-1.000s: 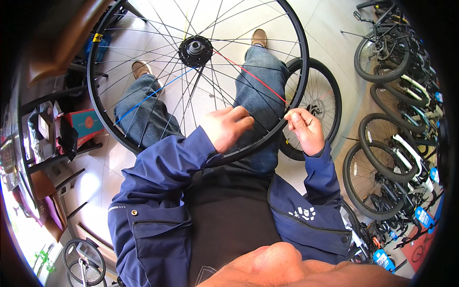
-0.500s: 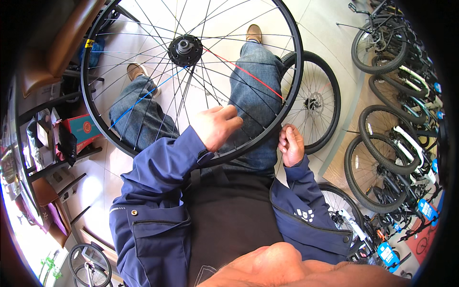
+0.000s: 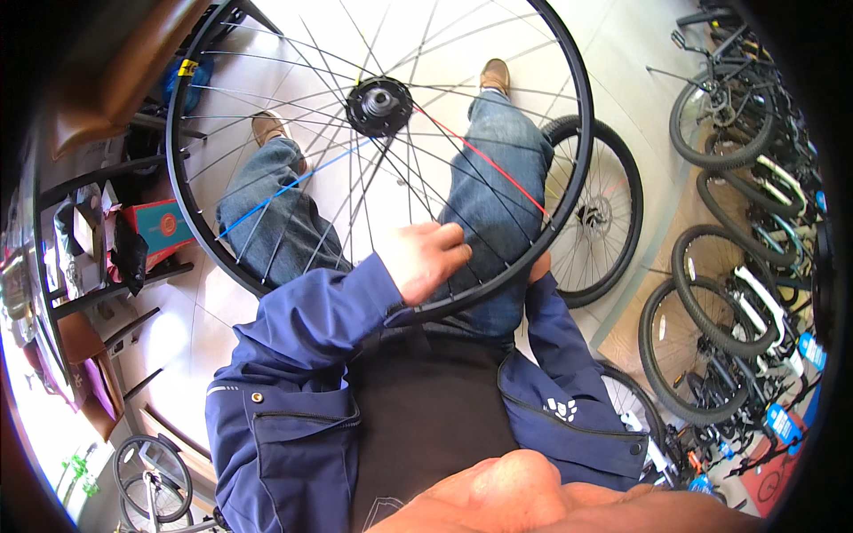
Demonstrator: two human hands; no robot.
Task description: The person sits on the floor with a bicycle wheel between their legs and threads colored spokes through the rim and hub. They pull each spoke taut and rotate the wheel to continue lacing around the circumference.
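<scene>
A bicycle wheel without a tyre leans over my lap, its black rim (image 3: 582, 178) close to my belly at the near side. Dark spokes run to a black hub (image 3: 379, 106); one spoke is blue (image 3: 275, 197) and another red (image 3: 480, 156). My left hand (image 3: 425, 260) reaches over the near rim among the spokes. Its fingers are closed and curled, and whatever they pinch is hidden beneath them. At the rim's right lower side is my right hand (image 3: 540, 267), mostly covered by the rim, so its fingers do not show.
A wheel with a tyre and disc rotor (image 3: 593, 216) lies beyond my right knee. Several bicycles (image 3: 697, 346) stand along the right. To the left are a shelf with a red and teal box (image 3: 158, 228) and brown seats (image 3: 111, 89). Another bicycle (image 3: 153, 480) stands at the lower left.
My right hand has moved inward behind the rim, where its fingers are now hidden. The wheel and my left hand sit slightly farther right and lower, while the whole view has shifted too.
</scene>
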